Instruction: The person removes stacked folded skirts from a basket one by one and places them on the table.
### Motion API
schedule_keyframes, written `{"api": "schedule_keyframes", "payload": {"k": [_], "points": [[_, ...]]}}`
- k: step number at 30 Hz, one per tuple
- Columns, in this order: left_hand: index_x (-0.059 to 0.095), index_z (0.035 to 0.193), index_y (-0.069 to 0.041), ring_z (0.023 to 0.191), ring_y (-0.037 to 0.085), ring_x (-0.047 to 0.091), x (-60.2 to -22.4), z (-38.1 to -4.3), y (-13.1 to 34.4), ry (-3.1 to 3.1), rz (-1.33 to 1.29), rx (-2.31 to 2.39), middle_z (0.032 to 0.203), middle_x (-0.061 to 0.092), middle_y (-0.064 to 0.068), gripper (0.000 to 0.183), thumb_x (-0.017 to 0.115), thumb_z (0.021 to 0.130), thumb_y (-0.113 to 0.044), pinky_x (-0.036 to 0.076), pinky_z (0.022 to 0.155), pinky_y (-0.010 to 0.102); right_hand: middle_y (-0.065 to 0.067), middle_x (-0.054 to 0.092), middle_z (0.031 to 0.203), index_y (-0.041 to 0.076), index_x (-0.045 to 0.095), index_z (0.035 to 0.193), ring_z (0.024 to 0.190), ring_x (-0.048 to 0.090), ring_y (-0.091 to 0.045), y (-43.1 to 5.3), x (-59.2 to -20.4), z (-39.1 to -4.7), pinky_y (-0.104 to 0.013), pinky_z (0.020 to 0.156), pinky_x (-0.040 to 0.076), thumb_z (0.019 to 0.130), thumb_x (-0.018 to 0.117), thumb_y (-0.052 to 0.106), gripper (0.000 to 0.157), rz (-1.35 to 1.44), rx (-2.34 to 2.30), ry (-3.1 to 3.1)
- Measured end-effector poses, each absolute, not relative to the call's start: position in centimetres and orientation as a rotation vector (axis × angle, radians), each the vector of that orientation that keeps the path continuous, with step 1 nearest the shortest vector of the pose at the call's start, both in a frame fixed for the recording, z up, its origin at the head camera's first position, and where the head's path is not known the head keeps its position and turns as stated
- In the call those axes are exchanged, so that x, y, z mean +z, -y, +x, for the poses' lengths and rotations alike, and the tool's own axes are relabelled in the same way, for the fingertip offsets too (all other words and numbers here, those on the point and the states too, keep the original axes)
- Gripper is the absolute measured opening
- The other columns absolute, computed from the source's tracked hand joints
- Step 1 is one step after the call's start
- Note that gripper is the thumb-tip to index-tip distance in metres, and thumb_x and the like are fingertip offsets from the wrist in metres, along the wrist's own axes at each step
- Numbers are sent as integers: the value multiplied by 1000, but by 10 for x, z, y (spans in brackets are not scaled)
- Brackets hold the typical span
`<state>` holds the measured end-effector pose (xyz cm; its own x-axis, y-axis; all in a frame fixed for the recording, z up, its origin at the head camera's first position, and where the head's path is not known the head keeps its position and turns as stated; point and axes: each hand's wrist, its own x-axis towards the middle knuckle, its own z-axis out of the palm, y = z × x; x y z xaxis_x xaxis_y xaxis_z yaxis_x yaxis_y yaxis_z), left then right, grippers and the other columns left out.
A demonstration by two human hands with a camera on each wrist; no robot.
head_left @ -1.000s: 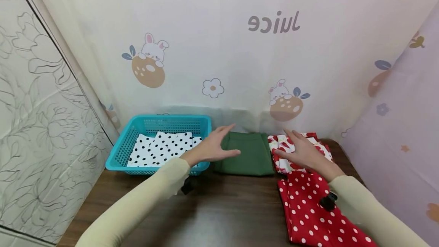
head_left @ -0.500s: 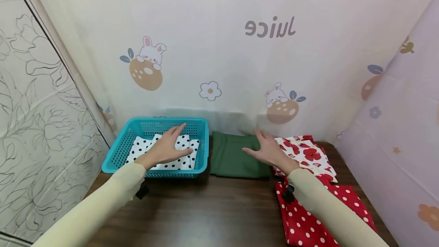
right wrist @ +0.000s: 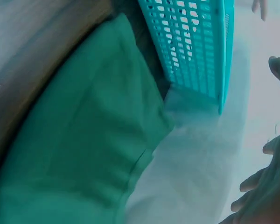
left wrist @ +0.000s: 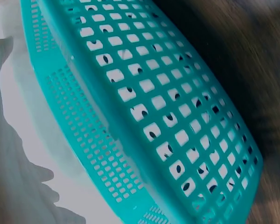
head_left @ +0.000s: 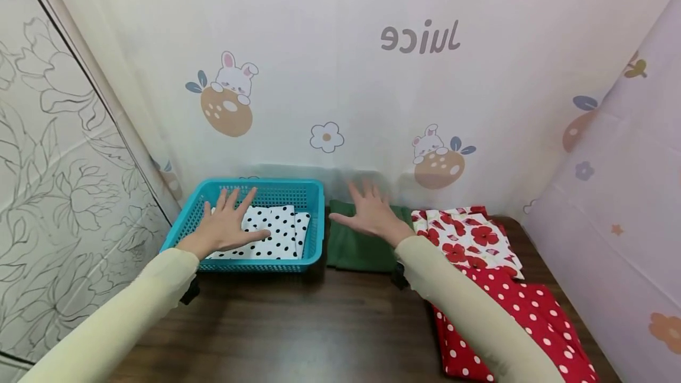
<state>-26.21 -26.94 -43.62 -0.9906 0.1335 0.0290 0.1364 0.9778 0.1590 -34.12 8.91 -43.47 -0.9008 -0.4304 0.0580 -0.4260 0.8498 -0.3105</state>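
Over the left part of the teal basket (head_left: pixel 314 241), my left hand (head_left: pixel 226 229) hovers with its fingers spread and nothing in it. White cloth with black dots (head_left: pixel 276 232) lies folded inside the basket. My right hand (head_left: pixel 369 214), fingers also spread and holding nothing, is above the folded green cloth (head_left: pixel 348 250). That cloth lies just right of the basket, as the right wrist view shows too, with bare fingers (right wrist: pixel 256 179) at its right edge. In the left wrist view the basket's perforated side (left wrist: pixel 154 102) fills the middle, and the dots show through its holes.
A white cloth with red flowers (head_left: pixel 468 235) lies right of the green one. In front of it is a red cloth with white dots (head_left: pixel 468 350), partly under the right sleeve. The dark wooden table (head_left: pixel 314 324) meets a printed curtain (head_left: pixel 330 75) behind.
Both hands have moved left, the left from beside the basket to over it, the right from the flowered cloth to over the green one. Their fingers have spread wider. The cloths stay put.
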Motion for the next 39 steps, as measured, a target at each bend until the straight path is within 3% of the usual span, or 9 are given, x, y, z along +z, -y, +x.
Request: {"api": "schedule_keyframes", "payload": {"k": [7, 12, 18, 23, 27, 33, 39], "points": [[3, 168, -24, 154, 56, -7, -434, -260, 284, 3173, -143, -230, 171, 1, 26, 115, 46, 83, -90, -6, 111, 85, -23, 7, 172, 25, 10, 168, 156, 7, -52, -40, -430, -339, -76, 120, 7, 86, 47, 84, 107, -755, -358, -3013], [-5, 167, -23, 153, 58, -9, -437, -263, 296, 3234, -62, -269, 170, -8, 28, 119, 45, 82, -91, -5, 107, 88, -24, 4, 172, 25, 7, 168, 157, 2, -50, -6, -437, -340, -74, 121, 7, 86, 47, 85, 109, -765, -338, -3006], [-5, 167, -18, 151, 63, -3, -445, -265, 306, 3283, -8, -342, 168, -7, 33, 120, 49, 84, -87, 6, 107, 89, -24, 3, 172, 28, 1, 167, 158, -2, -49, 34, -443, -330, -68, 124, 11, 89, 47, 82, 106, -826, -319, -2951], [-2, 166, -14, 146, 69, 11, -449, -265, 303, 3298, 27, -330, 166, -2, 38, 119, 48, 86, -85, 25, 102, 87, -21, 0, 173, 29, 2, 167, 158, -3, -47, 58, -449, -319, -62, 126, 15, 92, 50, 78, 102, -856, -351, -2877], [-1, 166, -13, 141, 72, 19, -455, -265, 299, 3320, 76, -321, 165, -1, 39, 119, 45, 85, -87, 33, 98, 86, -22, -1, 173, 27, 4, 167, 158, 1, -47, 70, -457, -308, -61, 126, 21, 92, 53, 76, 103, -777, -453, -2811], [2, 166, -12, 140, 73, 21, -465, -263, 294, 3365, 192, -337, 163, 5, 42, 116, 48, 87, -83, 30, 99, 87, -22, -7, 172, 27, 2, 167, 158, 4, -49, 81, -470, -290, -64, 122, 28, 93, 55, 73, 103, -610, -575, -2682], [-1, 166, -9, 138, 73, 22, -469, -264, 293, 3385, 346, -386, 161, 10, 44, 121, 49, 86, -84, 29, 102, 86, -27, 3, 170, 19, 7, 167, 152, 26, -53, 85, -475, -291, -63, 115, 39, 94, 61, 65, 102, -413, -632, -2692]]}}
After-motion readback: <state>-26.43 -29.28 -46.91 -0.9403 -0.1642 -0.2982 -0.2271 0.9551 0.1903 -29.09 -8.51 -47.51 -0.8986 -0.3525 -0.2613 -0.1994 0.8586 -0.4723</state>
